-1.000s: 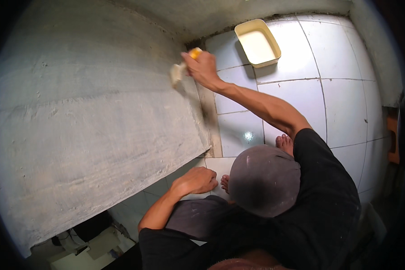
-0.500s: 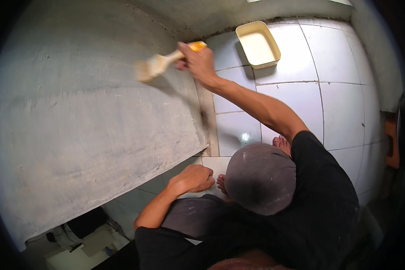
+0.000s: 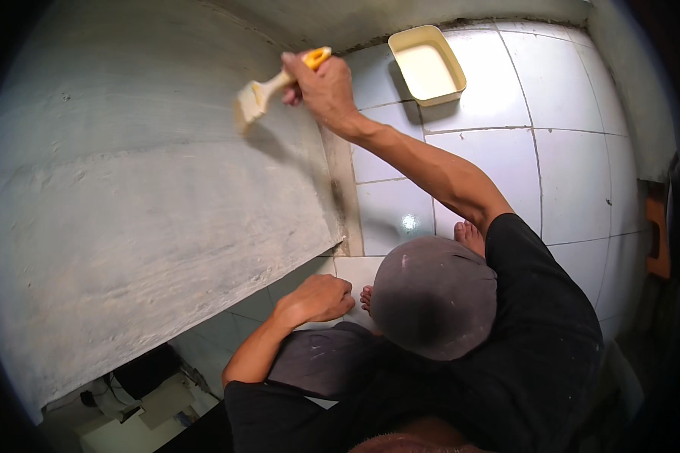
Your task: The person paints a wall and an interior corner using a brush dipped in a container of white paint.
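Note:
My right hand is wrapped round the handle of a paintbrush, pale with a yellow handle end. The brush slants down to the left, its bristles at the grey-white wall and casting a shadow there. Whether the bristle tips press on the surface I cannot tell exactly. My left hand hangs by my knee in a loose fist, away from the wall, with nothing visible in it. A cream rectangular tub with pale paint inside sits on the floor beyond my right hand.
White tiles cover the floor below me. The wall ends at an edge near my left forearm; dark and pale clutter lies past it. An orange object stands at the far right. My bent knees take up the lower middle.
My right hand and the brush have shifted slightly up in the picture, and the brush now points more steeply down. The left hand keeps its curled pose.

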A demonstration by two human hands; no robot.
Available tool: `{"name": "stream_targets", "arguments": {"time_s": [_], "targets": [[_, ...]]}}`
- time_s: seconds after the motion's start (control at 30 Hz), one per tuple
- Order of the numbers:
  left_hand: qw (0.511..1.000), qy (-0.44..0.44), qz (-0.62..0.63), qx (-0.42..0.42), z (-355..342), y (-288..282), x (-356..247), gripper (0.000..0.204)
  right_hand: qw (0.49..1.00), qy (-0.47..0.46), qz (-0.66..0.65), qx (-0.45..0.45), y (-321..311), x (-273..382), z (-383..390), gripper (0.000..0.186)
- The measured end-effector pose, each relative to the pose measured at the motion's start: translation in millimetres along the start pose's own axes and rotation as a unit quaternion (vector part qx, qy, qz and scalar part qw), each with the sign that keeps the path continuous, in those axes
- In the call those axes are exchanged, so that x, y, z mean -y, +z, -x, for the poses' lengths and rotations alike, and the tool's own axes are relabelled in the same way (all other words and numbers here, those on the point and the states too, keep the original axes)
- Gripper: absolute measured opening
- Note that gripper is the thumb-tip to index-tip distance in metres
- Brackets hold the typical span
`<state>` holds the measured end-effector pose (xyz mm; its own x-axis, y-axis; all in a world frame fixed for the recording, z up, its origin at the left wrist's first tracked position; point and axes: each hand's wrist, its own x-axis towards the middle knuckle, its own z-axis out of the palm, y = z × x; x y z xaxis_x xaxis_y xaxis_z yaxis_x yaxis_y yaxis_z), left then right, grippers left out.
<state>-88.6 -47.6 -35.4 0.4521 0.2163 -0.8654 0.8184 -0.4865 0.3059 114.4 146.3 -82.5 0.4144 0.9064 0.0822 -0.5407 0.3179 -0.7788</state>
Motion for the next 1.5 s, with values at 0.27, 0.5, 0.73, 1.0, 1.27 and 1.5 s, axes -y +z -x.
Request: {"name": "stream_targets", "arguments": {"time_s": [0.27,0.5,0.73,1.0,1.27,1.5], "targets": [[1.0,0.0,-0.003,-0.005,3,-7,0,0.034,0.995,0.069,-0.064,-0.023,-47,-71,7,0.03],[1.0,-0.02,0.007,0.006,7,-9,-4,0.033,0.964,0.056,0.24,-0.099,-116,-130,30,0.031],[1.0,0.012,-0.017,0.013,3,-14,-3,0.033,0.941,0.026,0.329,-0.077,-93,-145,30,0.035],[1.0,0.017,-0.009,0.002,1,-14,-1,0.032,0.933,-0.026,0.35,-0.075,-95,-120,24,0.036],[1.0,0.02,-0.02,0.01,0,-12,0,0.032,0.966,0.057,0.249,-0.049,-84,-122,49,0.032],[1.0,0.014,-0.006,0.008,-1,-12,0,0.033,0.936,0.004,0.348,-0.052,-101,-143,33,0.038]]}}
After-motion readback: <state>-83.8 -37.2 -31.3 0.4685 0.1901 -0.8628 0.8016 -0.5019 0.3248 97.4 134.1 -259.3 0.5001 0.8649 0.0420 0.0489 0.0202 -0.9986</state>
